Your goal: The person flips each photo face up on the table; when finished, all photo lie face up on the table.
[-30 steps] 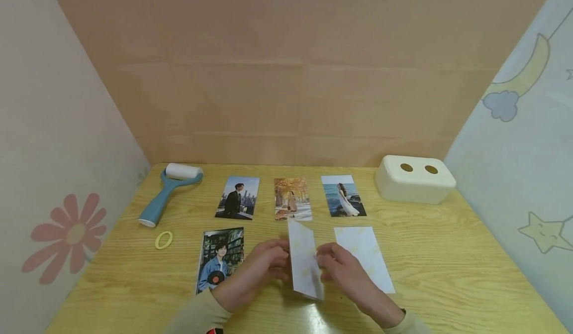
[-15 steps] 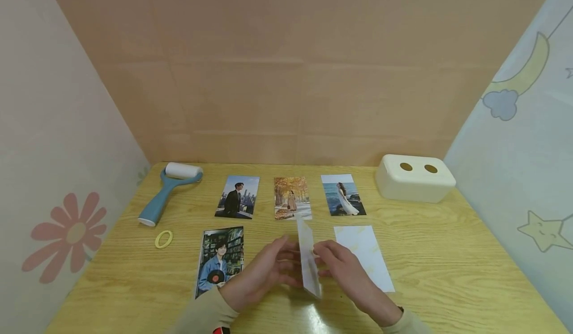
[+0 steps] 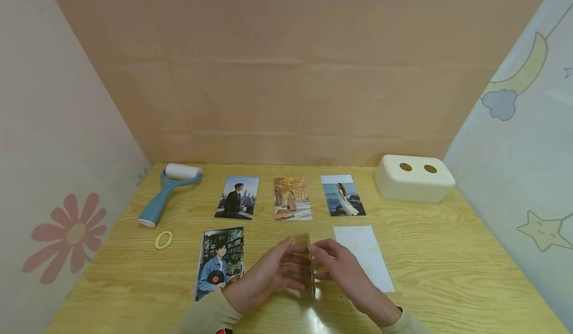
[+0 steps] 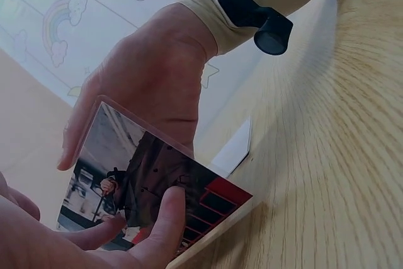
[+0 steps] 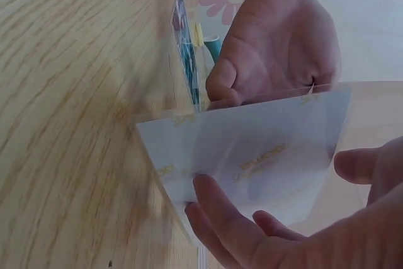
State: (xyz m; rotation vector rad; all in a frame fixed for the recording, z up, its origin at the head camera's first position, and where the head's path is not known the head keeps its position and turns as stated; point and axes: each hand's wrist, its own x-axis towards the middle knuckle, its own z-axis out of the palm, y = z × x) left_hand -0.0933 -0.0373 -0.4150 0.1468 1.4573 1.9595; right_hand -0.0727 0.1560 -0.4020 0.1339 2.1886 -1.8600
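Note:
A photo print with a clear border stands upright on edge between my two hands, nearly edge-on in the head view. Its dark printed face [image 4: 151, 174] shows in the left wrist view, its white back [image 5: 252, 155] in the right wrist view. My left hand [image 3: 268, 274] lays straight, spread fingers against the printed side. From the other side, my right hand [image 3: 342, 269] touches the white back with relaxed fingertips, one digit by the top edge. Left of them lies a photo of a person with a record [image 3: 215, 264]. A white-backed print [image 3: 369, 262] lies beside the right hand.
Behind my hands lie a skyline photo [image 3: 237, 197], an autumn photo [image 3: 292, 198] and a seaside photo [image 3: 343, 195]. A blue-handled roller [image 3: 161, 197] and a yellow ring [image 3: 163, 240] lie at left. A cream box with two holes [image 3: 415, 182] stands back right.
The upright print has turned from showing its white back to nearly edge-on in the head view. My left hand has shifted a little right; the right hand has barely moved.

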